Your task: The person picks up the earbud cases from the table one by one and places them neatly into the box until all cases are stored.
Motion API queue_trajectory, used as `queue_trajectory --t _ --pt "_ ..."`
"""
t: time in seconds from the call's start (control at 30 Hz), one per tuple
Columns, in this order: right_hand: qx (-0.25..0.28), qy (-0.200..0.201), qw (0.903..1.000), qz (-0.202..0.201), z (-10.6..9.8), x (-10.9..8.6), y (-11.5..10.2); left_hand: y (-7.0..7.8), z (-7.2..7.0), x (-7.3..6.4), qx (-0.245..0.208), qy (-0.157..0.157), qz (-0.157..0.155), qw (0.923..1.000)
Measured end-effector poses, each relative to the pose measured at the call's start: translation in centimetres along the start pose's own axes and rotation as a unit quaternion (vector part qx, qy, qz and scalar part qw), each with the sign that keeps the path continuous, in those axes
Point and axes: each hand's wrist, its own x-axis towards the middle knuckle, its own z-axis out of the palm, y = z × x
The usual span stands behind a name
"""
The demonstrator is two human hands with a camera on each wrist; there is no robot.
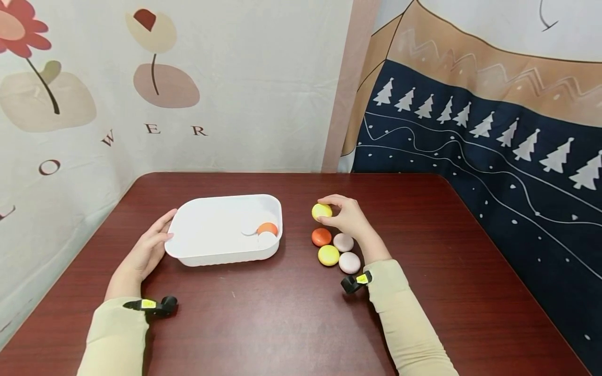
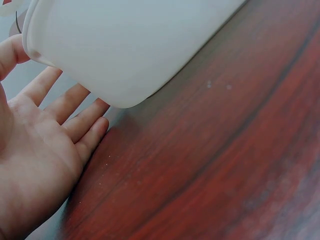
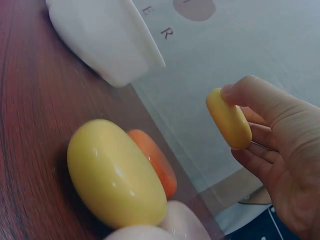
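A white plastic tub (image 1: 211, 224) stands on the table, with an orange disc (image 1: 267, 228) and white discs inside near its right end. My left hand (image 1: 143, 254) holds the tub's left end, thumb at the rim and the other fingers along the outer wall. To the right, my right hand (image 1: 348, 216) pinches a glossy yellow disc (image 3: 227, 119) between thumb and fingers, raised above the table. Nearest to it lie an orange disc (image 1: 321, 237), another yellow disc (image 1: 328, 256) and two pale pinkish discs (image 1: 349, 262) in a close cluster.
The dark red wooden table (image 1: 244, 324) has rounded far corners. Behind it hangs a cloth with flowers and letters (image 1: 263, 94), and a navy cloth with trees (image 1: 470, 151) at the right. Each wrist wears a black band with a small camera (image 1: 168, 305).
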Motion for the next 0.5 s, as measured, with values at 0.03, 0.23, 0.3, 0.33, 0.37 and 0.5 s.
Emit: queue_trajectory --t 0.03,0.23,0.3,0.33,0.37,0.5 --pt "-0.002 0.001 1.0000 -0.003 0.1 0.0 -0.1 0.0 0.0 0.0 0.000 0.000 -0.001 1.0000" --pt "0.015 0.003 0.9993 -0.035 0.7 0.3 -1.0 0.0 0.1 -0.1 0.001 0.002 -0.003 1.0000" --pt "0.026 0.004 0.9989 -0.040 0.9 0.3 -1.9 0.0 0.1 -0.1 0.000 0.001 -0.002 1.0000" --pt "0.028 0.004 0.9987 -0.042 1.0 0.3 -2.0 0.0 0.1 -0.1 0.000 0.001 -0.001 1.0000" --pt "0.029 0.005 0.9987 -0.043 1.2 0.3 -2.2 0.0 0.1 -0.1 0.001 0.001 -0.001 1.0000" --pt "0.027 0.004 0.9988 -0.041 1.9 0.6 -2.2 0.0 0.1 -0.1 0.004 -0.002 0.002 1.0000"
